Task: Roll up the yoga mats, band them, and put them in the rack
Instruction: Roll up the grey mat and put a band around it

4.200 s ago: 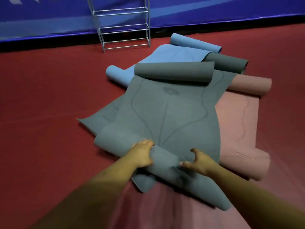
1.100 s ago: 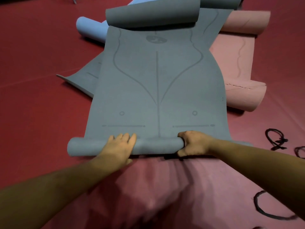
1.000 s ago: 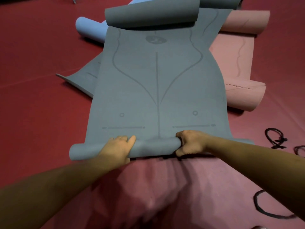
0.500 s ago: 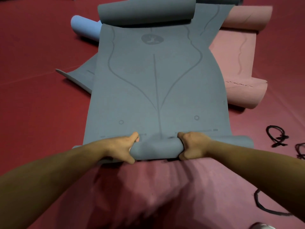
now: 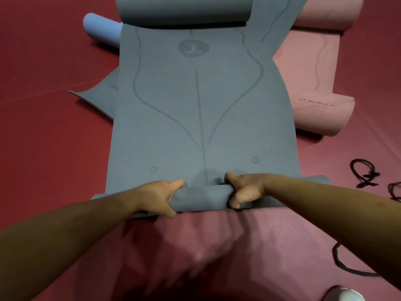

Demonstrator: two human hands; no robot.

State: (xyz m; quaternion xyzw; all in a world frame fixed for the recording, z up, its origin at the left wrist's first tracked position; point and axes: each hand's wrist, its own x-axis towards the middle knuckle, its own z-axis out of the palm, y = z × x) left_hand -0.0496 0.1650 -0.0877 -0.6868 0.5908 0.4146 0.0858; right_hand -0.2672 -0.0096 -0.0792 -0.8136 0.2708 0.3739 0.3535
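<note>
Two hands grip the rolled near end of the grey yoga mat (image 5: 201,118), lower centre of the frame.
Left hand (image 5: 158,196) and right hand (image 5: 245,190) each curl round the roll, close together at its middle. Most of the mat lies flat on the red floor (image 5: 43,127), running toward the top of the frame. Risk: with both grips central, the unsupported outer ends may lag, so the roll could cone or loosen. Black bands (image 5: 364,172) lie at right, unused; no rack is in view.
</note>
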